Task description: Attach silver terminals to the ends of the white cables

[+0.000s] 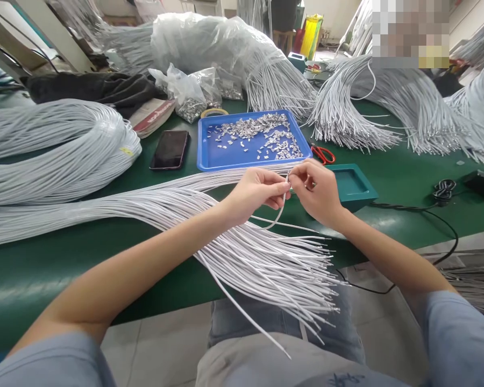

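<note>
My left hand (262, 192) pinches one white cable (280, 215) close to its end, which points upward. My right hand (317, 188) is closed at the tip of that same cable; its fingertips grip a small piece there that is too small to make out. Below both hands, a fanned bundle of white cables (262, 263) spreads over the table's front edge. Just behind the hands lies a blue tray (226, 157) with many small silver metal pieces (262, 129). A green box-like device (353, 185) is partly hidden by my right hand.
Red-handled scissors (323, 155) lie beside the tray. A phone (169, 150) and coiled cables (56, 150) are at left. Bags of metal parts (189, 97) and more cable bundles (358, 118) stand behind. A black cord (443, 189) runs along the right; a blurred-out person is beyond.
</note>
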`<control>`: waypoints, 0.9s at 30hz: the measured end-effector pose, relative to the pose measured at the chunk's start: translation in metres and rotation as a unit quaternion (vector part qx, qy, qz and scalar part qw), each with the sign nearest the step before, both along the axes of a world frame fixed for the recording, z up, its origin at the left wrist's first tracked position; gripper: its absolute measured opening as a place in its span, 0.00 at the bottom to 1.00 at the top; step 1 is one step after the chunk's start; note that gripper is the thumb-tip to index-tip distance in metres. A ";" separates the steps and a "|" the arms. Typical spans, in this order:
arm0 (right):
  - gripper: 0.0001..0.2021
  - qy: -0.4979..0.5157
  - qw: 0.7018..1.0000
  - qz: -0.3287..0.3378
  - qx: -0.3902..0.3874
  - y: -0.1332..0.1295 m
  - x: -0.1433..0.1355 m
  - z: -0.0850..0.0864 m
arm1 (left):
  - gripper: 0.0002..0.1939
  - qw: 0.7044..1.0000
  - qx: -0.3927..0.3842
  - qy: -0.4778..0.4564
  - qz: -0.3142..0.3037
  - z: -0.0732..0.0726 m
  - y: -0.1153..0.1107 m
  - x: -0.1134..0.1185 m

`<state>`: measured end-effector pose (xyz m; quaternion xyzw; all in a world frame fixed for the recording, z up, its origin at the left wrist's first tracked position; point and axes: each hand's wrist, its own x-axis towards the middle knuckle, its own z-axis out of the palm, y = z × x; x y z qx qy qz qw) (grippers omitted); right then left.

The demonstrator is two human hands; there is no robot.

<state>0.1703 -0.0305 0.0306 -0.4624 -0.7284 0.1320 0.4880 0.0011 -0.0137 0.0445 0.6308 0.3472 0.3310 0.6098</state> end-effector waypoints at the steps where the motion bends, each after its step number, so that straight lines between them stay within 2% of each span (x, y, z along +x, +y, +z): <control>1: 0.08 0.048 0.995 0.026 -0.085 -0.002 -0.002 0.003 | 0.07 0.996 0.080 0.031 0.021 -0.004 0.001 0.000; 2: 0.08 0.094 0.978 0.058 -0.177 -0.003 -0.003 0.007 | 0.07 0.982 0.173 0.060 0.048 -0.009 0.003 -0.001; 4: 0.10 0.152 0.923 0.119 -0.332 -0.004 -0.003 0.013 | 0.06 0.933 0.335 0.096 0.089 -0.019 0.007 -0.002; 5: 0.11 0.156 0.904 0.137 -0.374 -0.003 -0.001 0.016 | 0.06 0.914 0.380 0.099 0.101 -0.024 0.008 -0.003; 6: 0.11 0.142 0.902 0.139 -0.383 -0.001 0.001 0.018 | 0.06 0.907 0.396 0.094 0.107 -0.029 0.010 -0.002; 7: 0.11 0.109 0.921 0.123 -0.354 0.002 0.004 0.019 | 0.06 0.914 0.381 0.082 0.113 -0.034 0.011 -0.001; 9: 0.07 -0.009 0.975 0.035 -0.217 0.007 0.012 0.020 | 0.06 0.954 0.273 0.044 0.119 -0.044 0.012 0.003; 10: 0.06 -0.080 0.986 -0.022 -0.141 0.010 0.018 0.019 | 0.09 0.974 0.195 0.025 0.113 -0.048 0.012 0.005; 11: 0.05 -0.151 0.982 -0.065 -0.089 0.013 0.023 0.018 | 0.13 0.987 0.127 0.014 0.100 -0.051 0.012 0.008; 12: 0.06 -0.214 0.971 -0.079 -0.068 0.015 0.028 0.017 | 0.16 0.993 0.076 0.010 0.085 -0.054 0.013 0.010; 14: 0.09 -0.325 0.940 -0.049 -0.089 0.018 0.036 0.014 | 0.17 0.998 0.019 0.017 0.065 -0.055 0.013 0.014; 16: 0.12 -0.415 0.900 -0.009 -0.134 0.019 0.040 0.012 | 0.15 0.998 -0.005 0.028 0.064 -0.054 0.014 0.015; 19: 0.11 -0.505 0.845 -0.017 -0.174 0.020 0.036 0.010 | 0.15 0.997 -0.018 0.034 0.065 -0.051 0.014 0.014; 21: 0.10 -0.525 0.829 -0.026 -0.189 0.021 0.032 0.011 | 0.15 0.997 -0.022 0.035 0.063 -0.050 0.015 0.013; 27: 0.11 -0.552 0.811 -0.035 -0.193 0.027 0.026 0.014 | 0.11 0.997 -0.033 0.053 0.049 -0.052 0.015 0.013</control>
